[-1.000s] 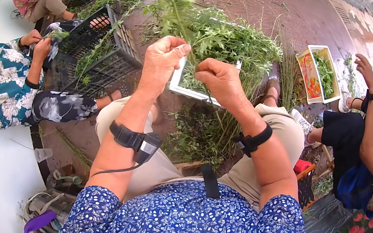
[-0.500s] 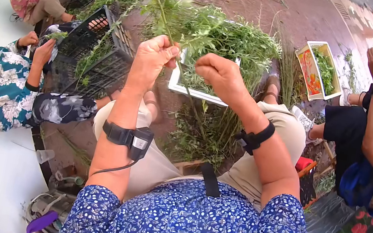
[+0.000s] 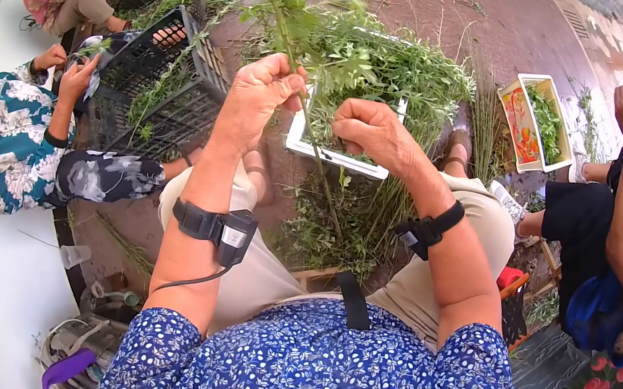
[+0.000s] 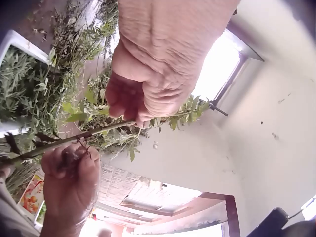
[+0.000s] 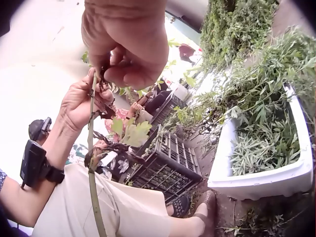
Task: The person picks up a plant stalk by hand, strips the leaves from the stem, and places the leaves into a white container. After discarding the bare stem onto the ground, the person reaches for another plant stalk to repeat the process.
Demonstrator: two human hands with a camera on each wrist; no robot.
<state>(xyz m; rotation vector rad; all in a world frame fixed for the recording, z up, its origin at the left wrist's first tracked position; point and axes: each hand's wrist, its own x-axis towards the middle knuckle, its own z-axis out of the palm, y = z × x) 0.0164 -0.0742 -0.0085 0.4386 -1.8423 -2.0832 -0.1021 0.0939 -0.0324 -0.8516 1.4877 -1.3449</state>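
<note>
My left hand (image 3: pixel 262 98) grips a long green leafy stem (image 4: pixel 74 140), whose leafy top rises above the fist and whose bare lower length slants down toward my lap. Beside that stem, my right hand (image 3: pixel 376 133) has its fingers curled in. Dark withered leaf bits (image 4: pixel 79 149) show at its fingertips in the left wrist view, pinched between thumb and fingers. More shrivelled dark leaves (image 5: pixel 116 148) hang from the stem in the right wrist view. Below both hands stands a white crate (image 3: pixel 335 157) heaped with green leafy sprigs (image 3: pixel 388 66).
Cut stems and leaves (image 3: pixel 339 224) lie on the floor between my knees. Black crates (image 3: pixel 170 99) with greens stand to the left, near seated people. At right are a pale box (image 3: pixel 518 135) of leaves and another seated person (image 3: pixel 612 239).
My left hand has shifted slightly left, still holding the stem. My right hand has come away from beside the left fist, and more of the stem's lower length shows between them.
</note>
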